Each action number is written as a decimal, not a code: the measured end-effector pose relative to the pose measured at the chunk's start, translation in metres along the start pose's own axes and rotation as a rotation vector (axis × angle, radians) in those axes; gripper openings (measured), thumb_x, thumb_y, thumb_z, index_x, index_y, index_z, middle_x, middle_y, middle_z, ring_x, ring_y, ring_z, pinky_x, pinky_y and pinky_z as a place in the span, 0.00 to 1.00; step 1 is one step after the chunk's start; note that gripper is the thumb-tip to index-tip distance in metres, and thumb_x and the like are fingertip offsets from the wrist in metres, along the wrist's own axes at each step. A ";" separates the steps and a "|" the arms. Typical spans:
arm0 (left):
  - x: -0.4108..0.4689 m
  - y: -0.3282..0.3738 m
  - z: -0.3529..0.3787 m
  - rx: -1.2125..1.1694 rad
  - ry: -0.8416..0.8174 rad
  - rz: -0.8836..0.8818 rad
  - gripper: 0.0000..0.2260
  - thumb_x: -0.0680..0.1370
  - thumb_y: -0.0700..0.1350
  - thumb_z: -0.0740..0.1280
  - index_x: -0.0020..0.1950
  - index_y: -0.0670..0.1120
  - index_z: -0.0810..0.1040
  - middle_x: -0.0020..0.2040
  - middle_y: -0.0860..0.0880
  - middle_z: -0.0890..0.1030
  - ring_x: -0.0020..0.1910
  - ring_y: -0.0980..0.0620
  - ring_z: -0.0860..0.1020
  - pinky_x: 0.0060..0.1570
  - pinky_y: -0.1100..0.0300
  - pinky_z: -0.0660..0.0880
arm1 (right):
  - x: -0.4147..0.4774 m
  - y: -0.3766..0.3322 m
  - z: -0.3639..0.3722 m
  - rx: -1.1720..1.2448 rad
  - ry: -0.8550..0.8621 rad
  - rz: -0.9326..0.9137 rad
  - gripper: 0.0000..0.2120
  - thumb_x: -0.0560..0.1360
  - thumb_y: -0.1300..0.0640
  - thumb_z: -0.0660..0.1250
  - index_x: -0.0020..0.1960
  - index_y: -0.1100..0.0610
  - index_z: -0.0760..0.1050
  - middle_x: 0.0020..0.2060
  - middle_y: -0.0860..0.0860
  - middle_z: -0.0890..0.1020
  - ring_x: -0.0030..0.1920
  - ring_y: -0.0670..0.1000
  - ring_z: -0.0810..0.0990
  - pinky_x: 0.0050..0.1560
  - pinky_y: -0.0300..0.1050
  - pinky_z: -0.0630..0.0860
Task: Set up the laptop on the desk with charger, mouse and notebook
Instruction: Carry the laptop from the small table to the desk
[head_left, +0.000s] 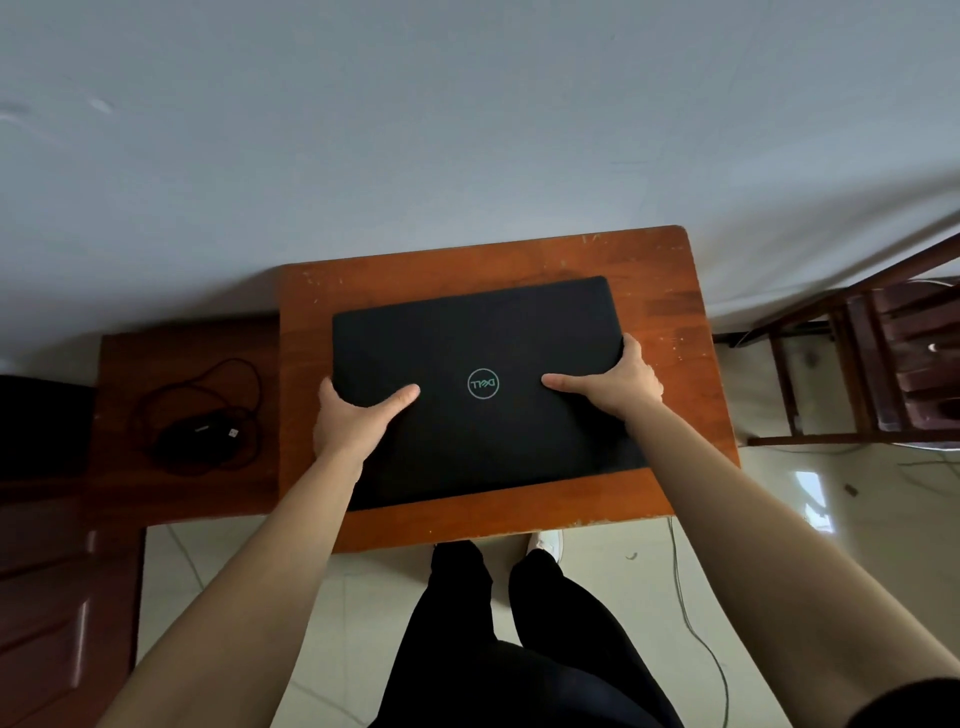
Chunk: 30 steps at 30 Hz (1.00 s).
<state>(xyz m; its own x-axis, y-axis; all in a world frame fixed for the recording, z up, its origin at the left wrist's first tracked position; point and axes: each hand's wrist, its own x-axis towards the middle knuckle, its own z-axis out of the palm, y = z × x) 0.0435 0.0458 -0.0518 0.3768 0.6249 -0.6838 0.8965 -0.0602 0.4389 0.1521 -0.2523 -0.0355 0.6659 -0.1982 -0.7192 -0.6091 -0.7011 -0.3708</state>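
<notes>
One closed black laptop (483, 384) lies flat on the orange bench (670, 291), roughly centred. Left hand (353, 421) and right hand (618, 379) clamp its side edges: thumbs flat on the lid, fingers curled under, out of sight. Risk: the lid is smooth, and sliding it could scrape the bench or push it toward the near edge. One cabled mouse (197, 431) sits coiled on the lower side table (130, 483). Charger and notebook: none in view.

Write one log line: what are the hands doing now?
laptop: closed, on desk | left hand: gripping | right hand: gripping | charger: side table
</notes>
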 end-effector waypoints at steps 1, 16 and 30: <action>0.001 0.003 -0.004 -0.093 -0.010 -0.051 0.61 0.51 0.74 0.75 0.78 0.55 0.56 0.77 0.49 0.64 0.74 0.41 0.65 0.69 0.39 0.66 | -0.001 0.002 -0.003 0.086 -0.021 0.015 0.63 0.51 0.27 0.79 0.78 0.45 0.55 0.70 0.52 0.72 0.68 0.60 0.72 0.66 0.63 0.73; -0.001 0.008 -0.058 -0.452 -0.624 -0.286 0.28 0.71 0.64 0.64 0.70 0.57 0.73 0.68 0.45 0.73 0.62 0.40 0.73 0.54 0.38 0.71 | -0.055 0.045 -0.053 0.824 -0.375 0.227 0.51 0.63 0.18 0.60 0.77 0.48 0.63 0.70 0.54 0.70 0.68 0.64 0.69 0.56 0.65 0.70; -0.066 0.103 0.017 0.103 -1.113 0.058 0.46 0.65 0.74 0.66 0.79 0.59 0.56 0.80 0.44 0.55 0.77 0.34 0.52 0.63 0.21 0.47 | -0.162 0.187 -0.108 1.197 -0.005 0.225 0.46 0.66 0.21 0.59 0.78 0.44 0.62 0.73 0.58 0.66 0.71 0.66 0.65 0.63 0.70 0.66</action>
<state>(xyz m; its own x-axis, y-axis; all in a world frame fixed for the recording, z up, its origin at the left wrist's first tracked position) 0.1152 -0.0151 0.0289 0.3709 -0.4228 -0.8268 0.8664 -0.1631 0.4721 -0.0230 -0.4254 0.0752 0.4940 -0.2292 -0.8387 -0.7248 0.4243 -0.5428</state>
